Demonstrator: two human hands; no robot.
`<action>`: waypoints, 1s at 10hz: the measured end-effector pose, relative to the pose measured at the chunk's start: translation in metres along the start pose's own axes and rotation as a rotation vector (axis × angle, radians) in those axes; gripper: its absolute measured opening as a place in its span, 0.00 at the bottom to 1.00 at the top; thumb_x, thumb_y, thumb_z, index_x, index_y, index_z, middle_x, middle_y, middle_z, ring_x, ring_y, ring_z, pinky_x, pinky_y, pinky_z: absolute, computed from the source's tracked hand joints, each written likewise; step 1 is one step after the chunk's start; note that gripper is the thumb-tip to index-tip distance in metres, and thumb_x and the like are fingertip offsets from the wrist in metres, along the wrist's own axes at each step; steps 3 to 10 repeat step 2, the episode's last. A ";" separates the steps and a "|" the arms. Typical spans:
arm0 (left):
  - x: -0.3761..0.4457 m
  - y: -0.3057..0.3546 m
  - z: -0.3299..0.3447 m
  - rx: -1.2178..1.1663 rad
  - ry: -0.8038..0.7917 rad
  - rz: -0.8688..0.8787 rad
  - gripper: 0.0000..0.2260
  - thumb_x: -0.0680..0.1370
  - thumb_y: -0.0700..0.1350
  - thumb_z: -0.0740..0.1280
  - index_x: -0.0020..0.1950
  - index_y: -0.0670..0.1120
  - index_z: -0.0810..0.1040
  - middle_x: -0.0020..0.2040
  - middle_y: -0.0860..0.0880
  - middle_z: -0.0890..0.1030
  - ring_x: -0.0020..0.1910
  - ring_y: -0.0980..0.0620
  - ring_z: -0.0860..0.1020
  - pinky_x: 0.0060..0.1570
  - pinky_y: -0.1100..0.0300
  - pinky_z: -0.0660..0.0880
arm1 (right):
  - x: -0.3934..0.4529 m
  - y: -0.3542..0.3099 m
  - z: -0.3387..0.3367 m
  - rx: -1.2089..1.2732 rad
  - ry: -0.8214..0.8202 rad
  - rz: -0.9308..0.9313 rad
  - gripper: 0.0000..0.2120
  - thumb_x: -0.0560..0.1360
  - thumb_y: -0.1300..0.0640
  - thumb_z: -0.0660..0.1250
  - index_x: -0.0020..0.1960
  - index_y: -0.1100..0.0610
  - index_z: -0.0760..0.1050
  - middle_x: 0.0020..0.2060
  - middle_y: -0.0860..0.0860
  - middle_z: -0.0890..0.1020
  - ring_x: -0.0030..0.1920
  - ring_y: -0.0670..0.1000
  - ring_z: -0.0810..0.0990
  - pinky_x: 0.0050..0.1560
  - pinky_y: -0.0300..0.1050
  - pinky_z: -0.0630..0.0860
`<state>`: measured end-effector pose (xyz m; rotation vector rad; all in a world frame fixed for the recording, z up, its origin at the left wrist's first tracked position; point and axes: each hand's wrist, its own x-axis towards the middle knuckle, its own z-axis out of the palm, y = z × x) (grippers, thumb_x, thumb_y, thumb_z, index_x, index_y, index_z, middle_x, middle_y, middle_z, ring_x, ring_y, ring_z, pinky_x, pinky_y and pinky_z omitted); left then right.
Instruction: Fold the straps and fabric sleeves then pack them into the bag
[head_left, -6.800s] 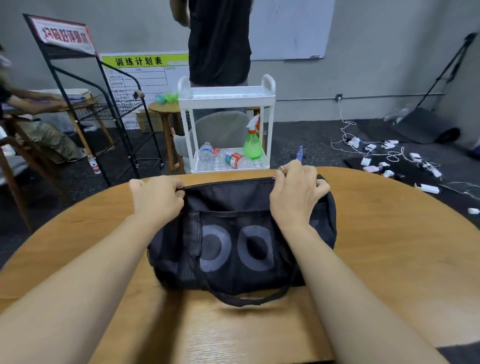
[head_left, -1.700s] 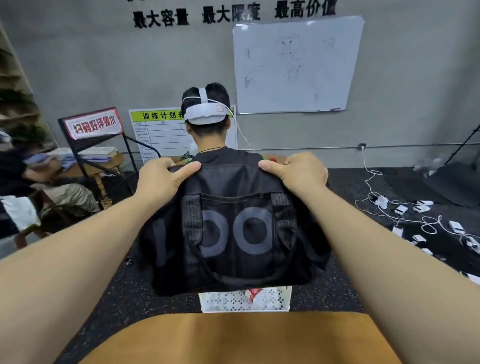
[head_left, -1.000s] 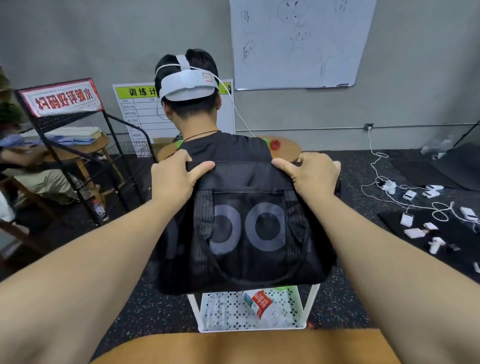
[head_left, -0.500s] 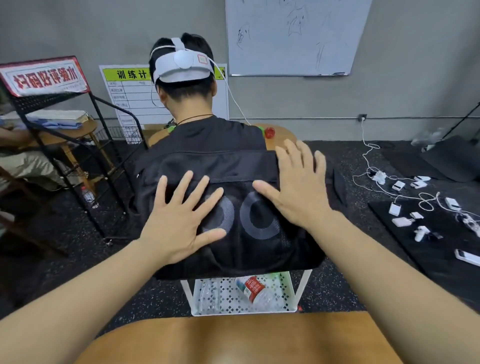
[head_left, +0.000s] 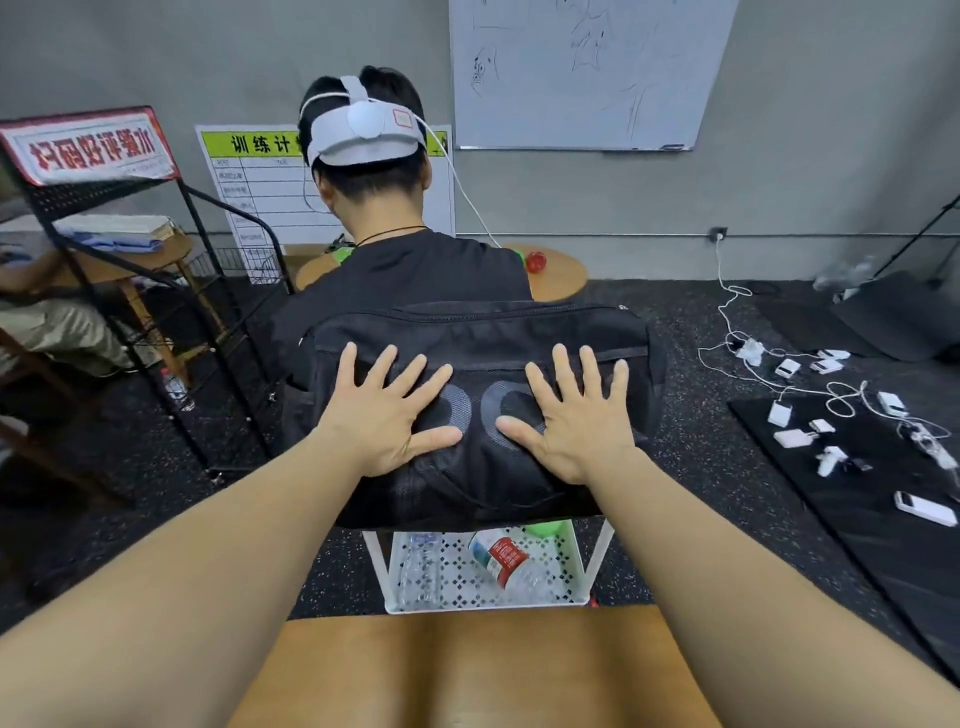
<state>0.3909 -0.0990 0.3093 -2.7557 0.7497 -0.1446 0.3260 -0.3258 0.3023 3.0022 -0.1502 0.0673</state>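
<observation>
I am stretching both arms out, left hand (head_left: 387, 415) and right hand (head_left: 574, 415) pressing flat on the bag (head_left: 483, 332) (grip wide, fingers spread), which is sitting atop the cart (head_left: 488, 597) beyond the worktop (head_left: 467, 670).

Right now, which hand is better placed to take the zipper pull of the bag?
The right hand, probably. The small pull seems to lie at the right end of the bag top; the left hand lies flat farther away.
</observation>
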 end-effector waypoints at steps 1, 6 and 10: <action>-0.012 0.001 -0.016 0.006 -0.019 0.008 0.44 0.62 0.75 0.24 0.76 0.60 0.32 0.80 0.53 0.42 0.78 0.46 0.38 0.70 0.36 0.32 | -0.008 0.001 -0.011 0.031 -0.084 0.003 0.42 0.73 0.26 0.36 0.80 0.48 0.39 0.78 0.55 0.37 0.77 0.59 0.34 0.72 0.68 0.33; -0.036 0.006 -0.035 -0.034 -0.026 0.004 0.44 0.63 0.75 0.25 0.77 0.60 0.32 0.80 0.52 0.41 0.78 0.47 0.37 0.70 0.38 0.31 | -0.023 -0.003 -0.026 0.089 -0.136 0.022 0.42 0.73 0.26 0.36 0.80 0.49 0.39 0.78 0.56 0.38 0.77 0.58 0.35 0.72 0.67 0.33; -0.036 0.006 -0.035 -0.034 -0.026 0.004 0.44 0.63 0.75 0.25 0.77 0.60 0.32 0.80 0.52 0.41 0.78 0.47 0.37 0.70 0.38 0.31 | -0.023 -0.003 -0.026 0.089 -0.136 0.022 0.42 0.73 0.26 0.36 0.80 0.49 0.39 0.78 0.56 0.38 0.77 0.58 0.35 0.72 0.67 0.33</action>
